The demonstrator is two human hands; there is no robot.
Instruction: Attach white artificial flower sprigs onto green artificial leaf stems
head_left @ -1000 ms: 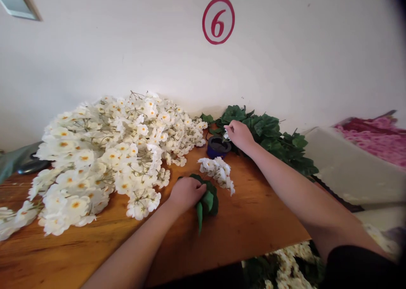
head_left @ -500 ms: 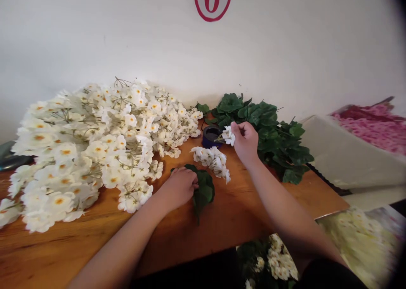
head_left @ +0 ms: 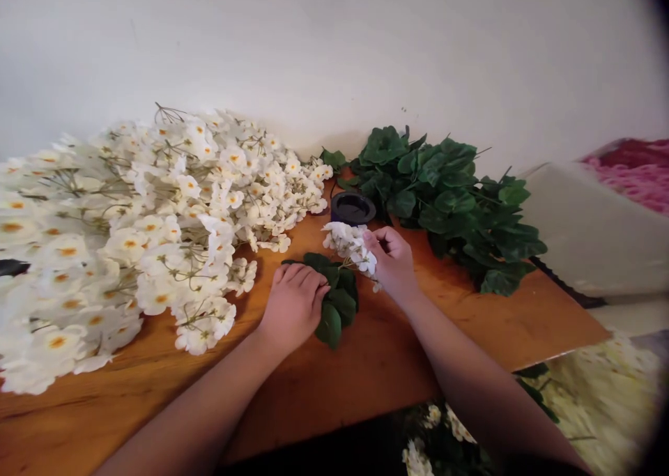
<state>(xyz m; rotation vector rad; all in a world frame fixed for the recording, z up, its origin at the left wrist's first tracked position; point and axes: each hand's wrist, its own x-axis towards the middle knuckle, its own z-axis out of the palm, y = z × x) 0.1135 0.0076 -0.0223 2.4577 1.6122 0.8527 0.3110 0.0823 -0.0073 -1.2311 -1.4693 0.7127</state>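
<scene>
My left hand [head_left: 296, 302] is closed around a small bunch of green artificial leaves [head_left: 342, 302], low over the wooden table [head_left: 387, 371]. My right hand [head_left: 391, 263] pinches white artificial flowers [head_left: 351, 244] just beyond those leaves. Thin stems run from the blossoms toward the foliage. Whether the pinched sprig and the cluster around it are separate pieces, I cannot tell. Right behind the flowers stands a round black object [head_left: 353, 208] with a hollow top. A large heap of white flowers with orange centres [head_left: 182, 218] spreads to the left of my left hand.
A pile of green leaves [head_left: 444, 201] lies at the back right against the white wall [head_left: 313, 51]. Past the table's right edge stands a pale bag or box [head_left: 569, 232] beside pink material [head_left: 632, 183]. More white flowers [head_left: 417, 458] show below the front edge.
My right hand has come down and slightly left, bringing its white flowers from beside the black object to the cluster near the leaves. My left hand still grips the leaves; the view has shifted.
</scene>
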